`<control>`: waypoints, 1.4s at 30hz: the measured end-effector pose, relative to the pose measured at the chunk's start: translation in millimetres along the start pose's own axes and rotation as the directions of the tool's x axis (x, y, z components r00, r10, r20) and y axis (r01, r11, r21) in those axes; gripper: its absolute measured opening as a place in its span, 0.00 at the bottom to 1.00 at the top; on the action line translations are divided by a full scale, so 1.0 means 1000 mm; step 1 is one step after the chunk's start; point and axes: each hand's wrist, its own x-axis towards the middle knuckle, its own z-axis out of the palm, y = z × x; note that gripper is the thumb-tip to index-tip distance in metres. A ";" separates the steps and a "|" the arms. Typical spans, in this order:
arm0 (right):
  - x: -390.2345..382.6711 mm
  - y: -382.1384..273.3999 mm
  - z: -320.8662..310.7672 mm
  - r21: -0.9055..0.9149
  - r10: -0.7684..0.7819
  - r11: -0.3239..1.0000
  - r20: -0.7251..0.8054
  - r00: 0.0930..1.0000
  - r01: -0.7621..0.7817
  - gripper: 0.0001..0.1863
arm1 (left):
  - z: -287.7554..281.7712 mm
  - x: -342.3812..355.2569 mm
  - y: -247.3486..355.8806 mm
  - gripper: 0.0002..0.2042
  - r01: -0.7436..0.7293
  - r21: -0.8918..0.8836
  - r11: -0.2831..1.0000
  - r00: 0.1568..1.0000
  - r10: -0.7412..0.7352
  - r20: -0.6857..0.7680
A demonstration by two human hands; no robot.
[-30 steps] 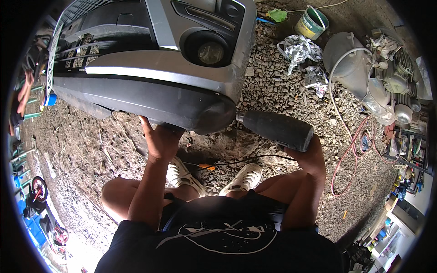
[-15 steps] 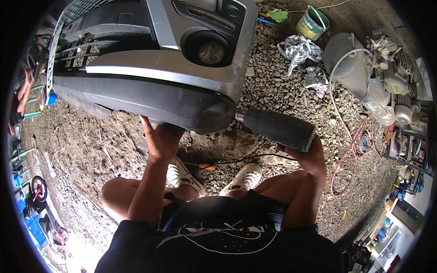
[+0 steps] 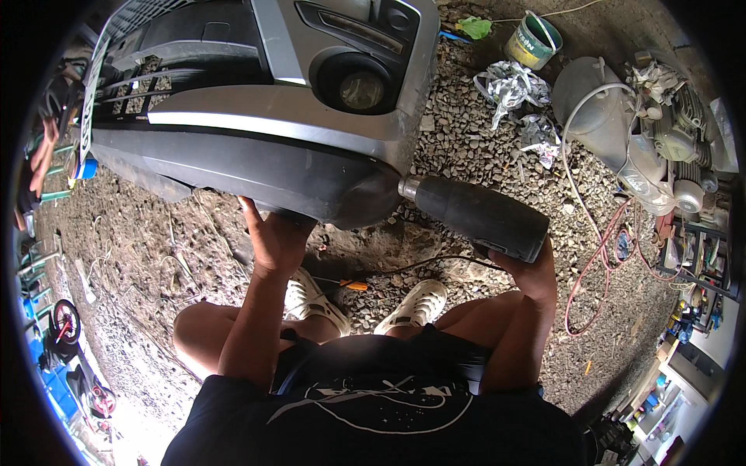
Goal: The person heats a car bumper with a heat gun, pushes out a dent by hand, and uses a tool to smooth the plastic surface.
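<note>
A large grey-and-black vehicle bumper point(image 3: 256, 167) with a round lamp point(image 3: 361, 89) fills the upper left. My left hand point(image 3: 276, 241) is closed on its lower edge, thumb up, with the other fingertips hidden underneath. My right hand point(image 3: 524, 268) grips a black heat gun point(image 3: 478, 217), which lies sideways in the air with its metal nozzle right beside the bumper's rounded end. A black cord point(image 3: 435, 260) trails from the gun toward an orange-handled tool point(image 3: 356, 285) on the ground between my white shoes point(image 3: 416, 307).
A bucket point(image 3: 531, 50), crumpled paper point(image 3: 509, 85) and motor machinery point(image 3: 668, 136) with hoses sit on gravel at right. A red hose point(image 3: 583, 299) loops beside my right knee. Shelves point(image 3: 691, 256) line the right side. Another person's arm point(image 3: 43, 155) and a small bike point(image 3: 66, 326) show at far left.
The heat gun has moved slightly right and its nozzle end has tilted up, showing more of the metal tip. My left hand and the bumper stay in place.
</note>
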 end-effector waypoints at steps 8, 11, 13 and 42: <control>-0.002 -0.007 0.010 0.007 0.021 1.000 0.003 1.000 -0.021 0.41 | 0.003 -0.001 0.000 0.61 -0.009 -0.013 1.000 1.000 0.009 0.014; -0.002 -0.005 0.012 -0.049 -0.030 0.998 0.006 1.000 0.030 0.41 | 0.004 -0.001 0.000 0.61 -0.012 -0.013 1.000 0.999 0.013 0.044; -0.003 0.007 0.012 -0.078 -0.049 0.996 0.006 0.999 0.050 0.41 | 0.002 -0.001 0.001 0.60 -0.004 -0.020 1.000 0.999 0.005 0.040; -0.008 -0.001 0.027 -0.162 -0.054 0.984 0.114 0.992 0.072 0.41 | 0.001 -0.003 0.004 0.60 0.007 -0.005 1.000 1.000 -0.007 0.025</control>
